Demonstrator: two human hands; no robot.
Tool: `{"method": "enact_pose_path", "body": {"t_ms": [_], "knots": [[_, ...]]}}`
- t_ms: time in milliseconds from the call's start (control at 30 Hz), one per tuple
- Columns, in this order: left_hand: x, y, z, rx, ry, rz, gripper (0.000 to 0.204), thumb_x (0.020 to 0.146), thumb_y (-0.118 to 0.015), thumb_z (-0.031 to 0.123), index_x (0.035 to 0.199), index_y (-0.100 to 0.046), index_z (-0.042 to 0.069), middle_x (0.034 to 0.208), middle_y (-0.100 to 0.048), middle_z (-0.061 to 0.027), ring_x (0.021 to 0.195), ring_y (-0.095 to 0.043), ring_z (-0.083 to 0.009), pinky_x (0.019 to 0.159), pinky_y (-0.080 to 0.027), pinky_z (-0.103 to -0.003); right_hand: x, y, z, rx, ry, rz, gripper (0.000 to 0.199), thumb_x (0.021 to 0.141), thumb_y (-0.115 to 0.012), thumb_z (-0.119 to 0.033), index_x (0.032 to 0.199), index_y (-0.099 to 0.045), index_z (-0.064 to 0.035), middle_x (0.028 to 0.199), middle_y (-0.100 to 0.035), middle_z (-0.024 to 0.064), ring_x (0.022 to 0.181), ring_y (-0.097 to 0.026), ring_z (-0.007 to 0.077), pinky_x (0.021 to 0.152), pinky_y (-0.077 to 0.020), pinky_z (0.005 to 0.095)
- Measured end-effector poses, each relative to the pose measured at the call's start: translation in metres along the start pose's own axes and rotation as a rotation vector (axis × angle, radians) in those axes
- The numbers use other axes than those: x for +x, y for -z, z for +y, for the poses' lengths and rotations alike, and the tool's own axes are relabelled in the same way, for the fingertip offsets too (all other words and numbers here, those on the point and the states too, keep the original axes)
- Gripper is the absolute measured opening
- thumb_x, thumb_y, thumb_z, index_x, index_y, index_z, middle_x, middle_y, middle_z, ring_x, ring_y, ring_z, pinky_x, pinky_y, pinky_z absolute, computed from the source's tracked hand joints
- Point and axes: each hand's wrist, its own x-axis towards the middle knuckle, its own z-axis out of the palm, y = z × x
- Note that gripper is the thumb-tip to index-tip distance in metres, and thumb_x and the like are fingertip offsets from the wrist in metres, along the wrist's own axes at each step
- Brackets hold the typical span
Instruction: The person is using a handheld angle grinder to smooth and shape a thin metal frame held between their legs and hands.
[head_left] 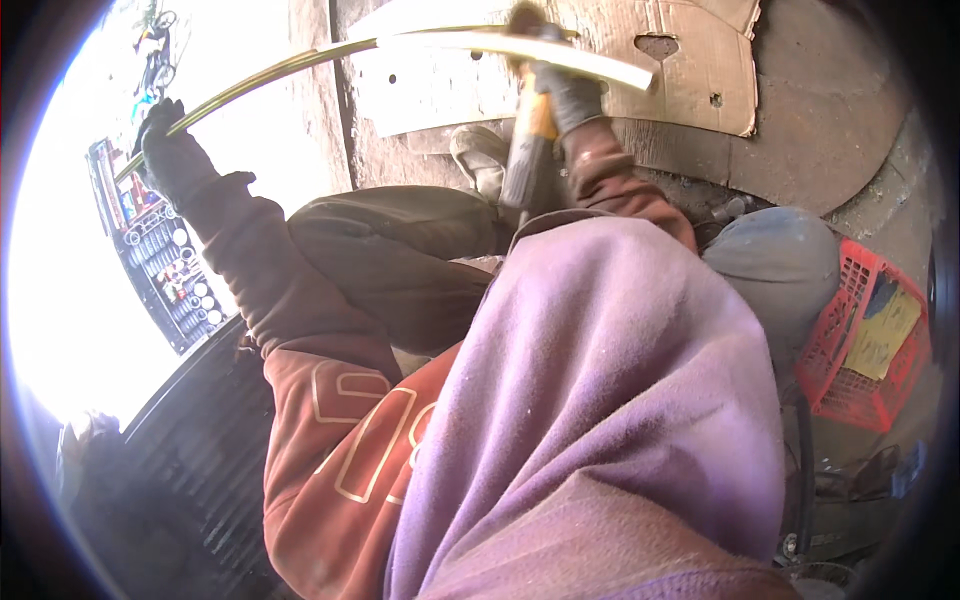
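A long, thin curved strip (pixel 290 68), yellowish with a bright pale end, arcs across the top of the view. My left hand (pixel 170 150), in a dark glove, is closed around its left part. My right hand (pixel 572 95), also gloved, grips a yellow-and-grey power tool that looks like an angle grinder (pixel 530 150). The tool's dark head is up by the strip's right part, blurred by motion. Whether it touches the strip I cannot tell. The fingers of the right hand are partly hidden.
Flattened cardboard (pixel 700 70) with holes lies beyond my hands. A red plastic crate (pixel 850 345) holding a yellowish piece stands at the right. An open tool case (pixel 170 260) with sockets lies at the left, in strong glare. Purple cloth (pixel 600 400) fills the lower middle.
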Motion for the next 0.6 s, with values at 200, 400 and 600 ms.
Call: {"method": "enact_pose_path", "body": {"t_ms": [200, 400, 600], "knots": [[0.007, 0.016, -0.017, 0.009, 0.049, -0.034, 0.024, 0.085, -0.054, 0.000, 0.102, -0.065, -0.014, 0.106, -0.069, -0.0254, 0.103, -0.069, -0.0374, 0.098, -0.058, -0.049, -0.015, -0.008, -0.002, -0.324, 0.128, -0.091, 0.029, 0.080, -0.076, -0.037, 0.080, -0.073, -0.0081, 0.080, -0.071, 0.0066, 0.068, -0.066, 0.0182, 0.066, -0.0549, 0.0331], [-0.010, 0.007, -0.010, 0.012, 0.130, -0.050, 0.026, 0.085, -0.055, 0.006, 0.102, -0.069, -0.009, 0.108, -0.068, -0.0218, 0.109, -0.065, -0.0320, 0.102, -0.051, -0.041, 0.001, 0.010, 0.005, 0.071, -0.200, 0.063, 0.033, 0.085, -0.074, -0.037, 0.098, -0.069, -0.0075, 0.077, -0.068, 0.0082, 0.073, -0.070, 0.0206, 0.067, -0.0601, 0.0360], [0.013, 0.024, -0.027, -0.177, 0.110, -0.091, 0.026, 0.082, -0.053, 0.000, 0.103, -0.068, -0.007, 0.109, -0.067, -0.0224, 0.112, -0.064, -0.0345, 0.103, -0.053, -0.048, -0.058, -0.040, -0.061, -0.084, -0.069, -0.183, 0.027, 0.081, -0.076, -0.036, 0.090, -0.073, -0.0104, 0.079, -0.069, 0.0019, 0.072, -0.067, 0.0158, 0.063, -0.0535, 0.0300]]}}
